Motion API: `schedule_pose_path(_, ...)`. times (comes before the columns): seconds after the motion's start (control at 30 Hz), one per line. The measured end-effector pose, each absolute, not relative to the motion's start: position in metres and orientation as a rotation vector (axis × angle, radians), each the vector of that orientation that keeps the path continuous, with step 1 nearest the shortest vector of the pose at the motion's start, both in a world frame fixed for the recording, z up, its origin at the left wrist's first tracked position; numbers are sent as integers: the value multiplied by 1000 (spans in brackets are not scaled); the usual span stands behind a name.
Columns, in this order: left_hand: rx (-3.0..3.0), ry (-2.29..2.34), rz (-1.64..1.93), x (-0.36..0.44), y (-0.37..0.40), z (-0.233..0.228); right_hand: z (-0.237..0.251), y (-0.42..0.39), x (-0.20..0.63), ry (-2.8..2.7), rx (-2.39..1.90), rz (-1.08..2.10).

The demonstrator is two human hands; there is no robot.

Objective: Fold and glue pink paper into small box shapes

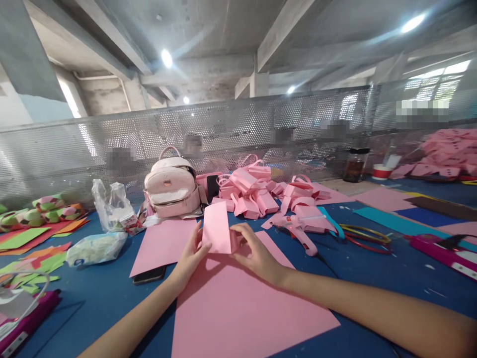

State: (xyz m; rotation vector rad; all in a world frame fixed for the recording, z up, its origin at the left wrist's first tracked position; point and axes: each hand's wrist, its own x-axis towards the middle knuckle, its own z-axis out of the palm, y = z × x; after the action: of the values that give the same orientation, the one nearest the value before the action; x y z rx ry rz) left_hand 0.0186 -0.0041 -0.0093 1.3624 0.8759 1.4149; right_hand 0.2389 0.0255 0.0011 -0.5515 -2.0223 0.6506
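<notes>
A small pink paper piece [217, 227] stands upright between both hands, folded so its flap rises above the table. My left hand [191, 257] grips its left lower edge with thumb and fingers. My right hand [255, 251] presses on its right lower part, fingers curled over the fold. Under both hands lies a large pink paper sheet [238, 308] on the blue table [372, 278]. A second pink sheet [162, 243] lies to the left, partly over a black phone [149, 275].
A pink backpack [172, 189] stands behind, beside a heap of folded pink paper bags [253, 191]. A pink glue gun [301, 229], coloured rings [367, 237], plastic bags [112, 209], coloured papers at left and a perforated metal screen [238, 129] surround the work spot.
</notes>
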Motion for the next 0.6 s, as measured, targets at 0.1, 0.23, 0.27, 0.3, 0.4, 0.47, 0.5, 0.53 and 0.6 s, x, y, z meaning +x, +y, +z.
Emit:
schedule_pose_path(0.1,1466,852,1394,21,-5,-10,4,22,240,-2085,-529,574)
schedule_pose_path(0.23,1544,878,1368,24,-10,-10,7,16,242,-2176,-479,497)
schedule_pose_path(0.27,1555,893,1366,24,-10,-10,7,15,242,-2196,-465,484)
schedule_pose_path(0.3,1564,905,1362,24,-11,-10,7,14,242,-2215,-449,474)
schedule_pose_path(0.4,1582,932,1343,24,-10,-11,7,13,242,-2258,-407,459)
schedule_pose_path(0.47,1587,958,1337,23,-9,-12,7,13,242,-2271,-390,454)
schedule_pose_path(0.5,1590,972,1340,22,-9,-13,8,13,242,-2273,-385,452)
schedule_pose_path(0.53,1591,985,1346,22,-9,-13,8,14,242,-2274,-382,451)
schedule_pose_path(0.6,1596,1004,1359,21,-9,-14,8,14,242,-2276,-377,449)
